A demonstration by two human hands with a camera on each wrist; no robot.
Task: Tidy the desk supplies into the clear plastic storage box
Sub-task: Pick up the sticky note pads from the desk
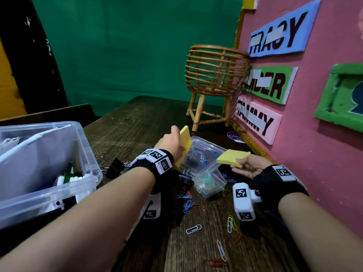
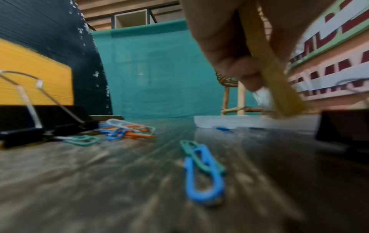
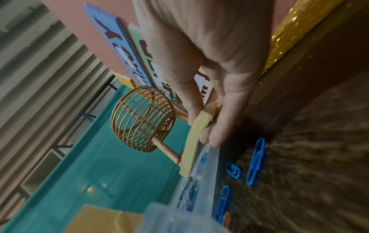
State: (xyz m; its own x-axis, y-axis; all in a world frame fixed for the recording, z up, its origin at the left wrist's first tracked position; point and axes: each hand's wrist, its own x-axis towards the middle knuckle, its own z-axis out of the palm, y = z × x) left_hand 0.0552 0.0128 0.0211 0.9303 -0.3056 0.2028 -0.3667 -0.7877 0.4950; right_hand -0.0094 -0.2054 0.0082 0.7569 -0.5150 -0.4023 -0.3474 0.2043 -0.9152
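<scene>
Head view: left hand [image 1: 172, 146] grasps a yellow pad [image 1: 184, 143] on edge over a small tub [image 1: 208, 173] on the worktop [image 1: 137, 118]; right hand [image 1: 249, 167] pinches a second pad [image 1: 232, 157] flat, beside the tub; storage box [image 1: 86, 150] at left, holding pens; paper clips [image 1: 193, 228] and binder clips [image 1: 115, 166] scattered; rattan basket [image 1: 215, 75] at rear. Left wrist view: fingers [image 2: 229, 52] grip the pad [image 2: 279, 88], its lower end at the tub rim [image 2: 229, 122]; clips [image 2: 201, 171] below. Right wrist view: fingers [image 3: 229, 110] clamp the second pad [image 3: 194, 141], blue clips [image 3: 255, 160] alongside.
</scene>
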